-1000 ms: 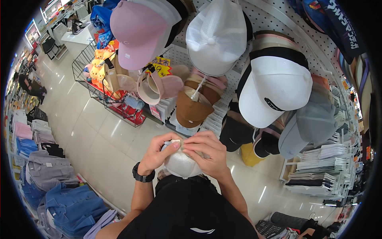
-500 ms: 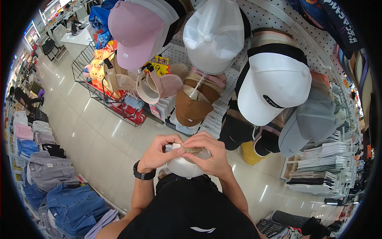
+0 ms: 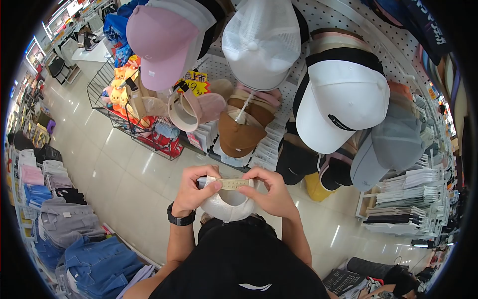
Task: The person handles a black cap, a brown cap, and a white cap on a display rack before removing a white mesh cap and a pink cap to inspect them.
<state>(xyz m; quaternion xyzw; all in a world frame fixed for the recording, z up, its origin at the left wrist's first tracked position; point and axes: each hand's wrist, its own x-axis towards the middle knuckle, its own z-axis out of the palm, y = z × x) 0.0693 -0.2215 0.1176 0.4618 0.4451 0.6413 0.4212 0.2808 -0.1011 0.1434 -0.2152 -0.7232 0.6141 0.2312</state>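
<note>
A whitish cap (image 3: pixel 226 210) is held in front of my black shirt, its rear opening facing up. Across that opening runs a beige snap strap (image 3: pixel 233 184) with rows of small holes. My left hand (image 3: pixel 195 189), with a black watch on the wrist, pinches the strap's left end between thumb and fingers. At the other end, my right hand (image 3: pixel 269 192) pinches the strap and cap edge, thumb against the strap. Something dark and small sticks out by my left fingers; I cannot make it out.
Caps hang ahead on a pegboard, including a pink cap (image 3: pixel 162 40), a white cap (image 3: pixel 343 94) and a brown cap (image 3: pixel 241 134). A wire basket (image 3: pixel 144 139) holds toys at the left. Denim shirts (image 3: pixel 102 266) lie lower left, and hanging clothes (image 3: pixel 403 199) are at the right.
My hands have moved apart along the strap, so more of it shows, and the cap's opening is more visible. The view has shifted slightly.
</note>
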